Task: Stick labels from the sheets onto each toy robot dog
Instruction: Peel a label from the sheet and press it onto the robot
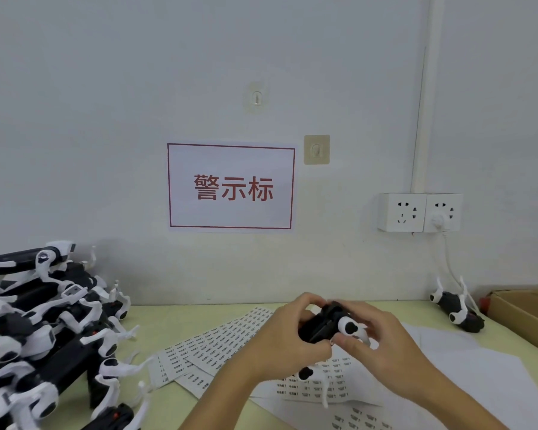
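While gripped, toy robot dog [325,325] between hands [333,339]

A pale grey wall [106,88] bears a red-bordered sign [231,186], two adhesive hooks [316,149], a double socket [420,212] at right, above a yellow-green table [174,318].

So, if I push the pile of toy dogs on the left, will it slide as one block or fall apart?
The pile of toy dogs would probably fall apart: the dogs lie loosely stacked at different angles. Their thin white legs stick out and seem interlocked, so some may drag neighbours along. Those legs look fragile.
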